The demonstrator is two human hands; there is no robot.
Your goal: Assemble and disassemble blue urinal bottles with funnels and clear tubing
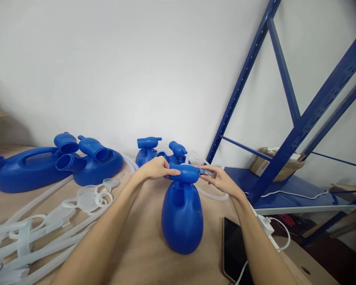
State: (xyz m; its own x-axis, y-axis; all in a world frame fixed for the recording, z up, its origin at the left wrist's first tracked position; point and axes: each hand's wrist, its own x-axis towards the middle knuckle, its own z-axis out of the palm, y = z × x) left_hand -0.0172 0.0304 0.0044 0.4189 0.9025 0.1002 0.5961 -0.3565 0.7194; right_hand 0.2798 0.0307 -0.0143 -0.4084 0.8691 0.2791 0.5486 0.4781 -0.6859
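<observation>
While the left hand point(156, 168) grips the tubular blue plastic spout point(189, 174), the right hand point(222, 181) apparently fits pinched translucent tubing point(207, 172) at its tip, next needing steady pressure.

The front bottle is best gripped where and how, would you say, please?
I'd likely grip the bottle by its handle, from the near side: this strip faces the camera, with hollows either side for fingers. The left hand holds the spout above.

Workshop: blue metal rack point(311, 111), matching bottles point(182, 227), tubing point(52, 249).
</observation>
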